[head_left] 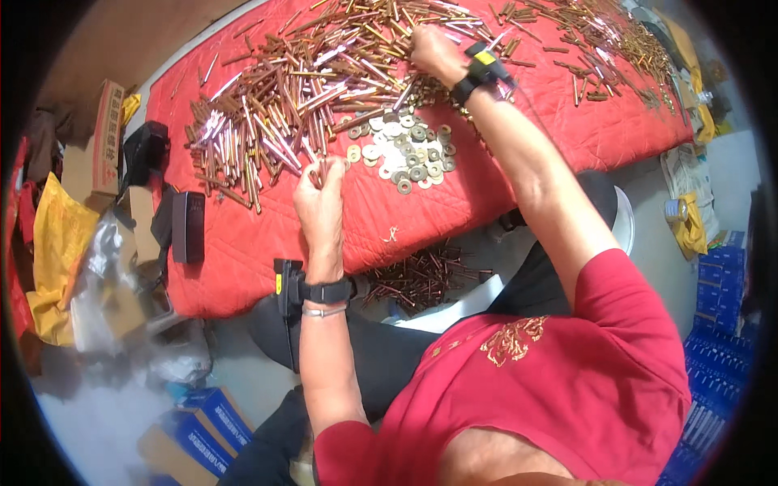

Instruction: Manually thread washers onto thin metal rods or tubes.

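Observation:
My left hand (320, 194) is closed at the near edge of a heap of copper-coloured metal rods (284, 105), its fingers pinched on a slim metal rod (325, 168) that is mostly hidden by them. Beside it, to the right, lies a spread of round flat washers (417, 150) in silver, dark grey and brassy tones. Farther off, my right hand (436, 53) reaches down at the heap's right part, above small brassy nuts (425, 91). Its fingertips are hidden, and whether they grip anything is not visible.
A red quilted cloth (454, 206) covers the table. More rods and small parts (608, 49) lie at the far right. A dark box-shaped object (189, 227) stands at the left edge. Below the table edge is a pile of rods (425, 279); blue boxes (721, 283) stack at right.

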A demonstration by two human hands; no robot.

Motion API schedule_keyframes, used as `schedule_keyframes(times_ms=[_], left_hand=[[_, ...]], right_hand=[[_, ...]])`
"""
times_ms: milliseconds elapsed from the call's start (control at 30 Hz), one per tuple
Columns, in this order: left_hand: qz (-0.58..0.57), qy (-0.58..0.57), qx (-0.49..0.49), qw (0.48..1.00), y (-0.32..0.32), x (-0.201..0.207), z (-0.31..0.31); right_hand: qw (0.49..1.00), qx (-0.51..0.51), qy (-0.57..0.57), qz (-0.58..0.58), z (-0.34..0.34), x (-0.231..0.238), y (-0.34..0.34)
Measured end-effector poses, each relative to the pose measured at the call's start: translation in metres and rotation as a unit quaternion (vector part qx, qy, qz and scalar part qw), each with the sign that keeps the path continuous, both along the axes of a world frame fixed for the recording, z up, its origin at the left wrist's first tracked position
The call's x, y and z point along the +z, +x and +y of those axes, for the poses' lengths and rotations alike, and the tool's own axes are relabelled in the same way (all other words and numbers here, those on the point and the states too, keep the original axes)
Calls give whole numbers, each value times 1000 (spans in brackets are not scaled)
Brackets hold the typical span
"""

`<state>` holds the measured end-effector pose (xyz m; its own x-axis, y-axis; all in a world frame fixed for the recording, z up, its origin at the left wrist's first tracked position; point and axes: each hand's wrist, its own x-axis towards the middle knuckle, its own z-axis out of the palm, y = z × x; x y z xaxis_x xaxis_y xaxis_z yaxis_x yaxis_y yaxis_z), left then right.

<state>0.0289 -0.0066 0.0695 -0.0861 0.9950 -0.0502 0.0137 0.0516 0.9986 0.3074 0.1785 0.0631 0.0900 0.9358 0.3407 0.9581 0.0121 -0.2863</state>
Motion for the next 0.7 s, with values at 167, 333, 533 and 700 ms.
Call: schedule_keyframes(times_ms=[167,333,533,700], left_hand=[[-355,-204,24,912,2,-1,10],[-383,-175,58,905,-15,-11,9],[84,69,-12,994,5,-16,7],[89,17,-93,992,2,-14,-5]], right_hand=[[982,84,169,21,-30,13,20],[875,253,18,412,-123,41,-49],[931,335,16,148,-185,19,-87],[954,291,-66,18,-185,20,-97]])
